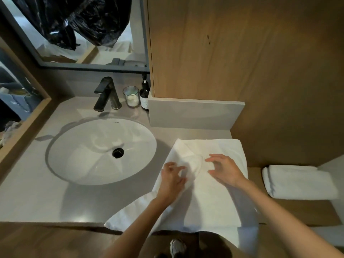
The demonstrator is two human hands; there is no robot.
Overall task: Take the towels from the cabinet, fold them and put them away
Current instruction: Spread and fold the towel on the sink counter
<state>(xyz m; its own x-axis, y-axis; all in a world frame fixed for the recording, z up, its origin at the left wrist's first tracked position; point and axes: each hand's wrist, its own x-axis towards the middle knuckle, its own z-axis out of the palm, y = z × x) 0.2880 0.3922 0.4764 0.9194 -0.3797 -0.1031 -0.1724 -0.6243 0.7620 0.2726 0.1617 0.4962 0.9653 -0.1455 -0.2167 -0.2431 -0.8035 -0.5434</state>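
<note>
Grey table (37, 192) beside the round sink (61, 164) carries a white towel (214, 202), its near end hanging over the front edge. Left hand (172, 180) pinches a fold of it; right hand (226, 169) hovers spread above it, holding nothing. Another folded towel (299, 182) lies on the lower shelf (307, 211) to the right.

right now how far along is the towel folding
Done: one folded towel lies on the lower shelf to the right. In hand: both hands, left and right, work on a white towel spread on the counter, partly folded, one end over the edge. Left: finishing it and putting it away.
</note>
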